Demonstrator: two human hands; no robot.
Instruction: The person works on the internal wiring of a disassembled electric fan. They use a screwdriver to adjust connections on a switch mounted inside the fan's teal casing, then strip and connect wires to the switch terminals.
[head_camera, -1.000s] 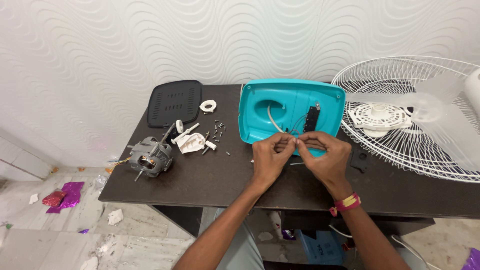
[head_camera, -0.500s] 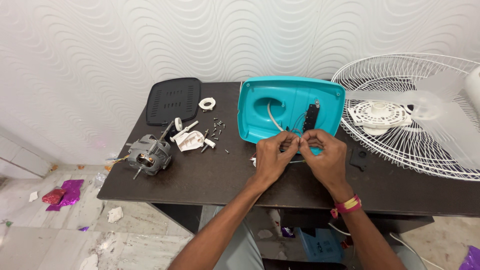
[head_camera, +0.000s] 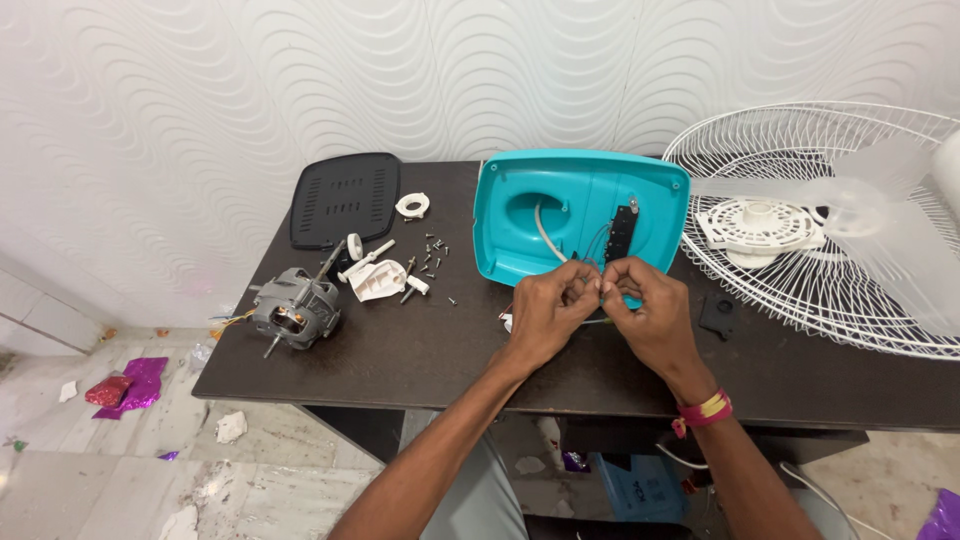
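Pinching thin wires (head_camera: 598, 283) together just in front of the upturned teal fan base (head_camera: 580, 215), left hand (head_camera: 548, 310) and right hand (head_camera: 645, 312) meet fingertip-to-fingertip, apparently for fine control; motor (head_camera: 297, 312) lies well left.

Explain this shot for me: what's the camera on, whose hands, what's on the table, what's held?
One camera, worn on a person's head, looks down at a dark table. No robot: both bare hands are the wearer's. The left hand and right hand meet fingertip to fingertip, pinching thin wires that lead into a turquoise plastic housing, which lies open side up. To the left lie a small electric motor, white plastic parts, loose screws and a black vented cover. To the right lie a white wire fan guard and a translucent fan blade.
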